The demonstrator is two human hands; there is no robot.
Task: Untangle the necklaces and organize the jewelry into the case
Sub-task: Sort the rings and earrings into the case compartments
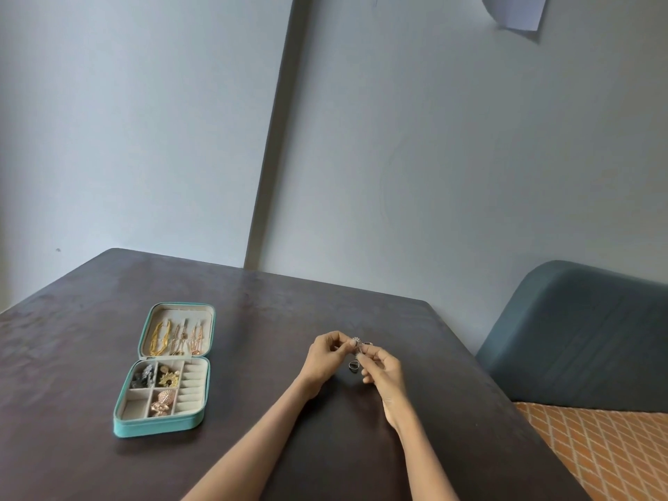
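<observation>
- Hands first: my right hand [383, 368] and left hand [327, 359] meet, both pinching one small silver piece [358, 342].
- Ring [353, 365] lies on the table [253, 446] beneath them.
- Case [164, 421] sits open well to my left, nearer the left hand, long axis running away from me.

This looks like a room in a home. A dark table [253, 320] stands against a plain pale wall [433, 157], with a blue upholstered chair [585, 338] at its right and an orange diamond-patterned floor [607, 450] below. A sheet of paper [515, 10] hangs on the far wall.
</observation>
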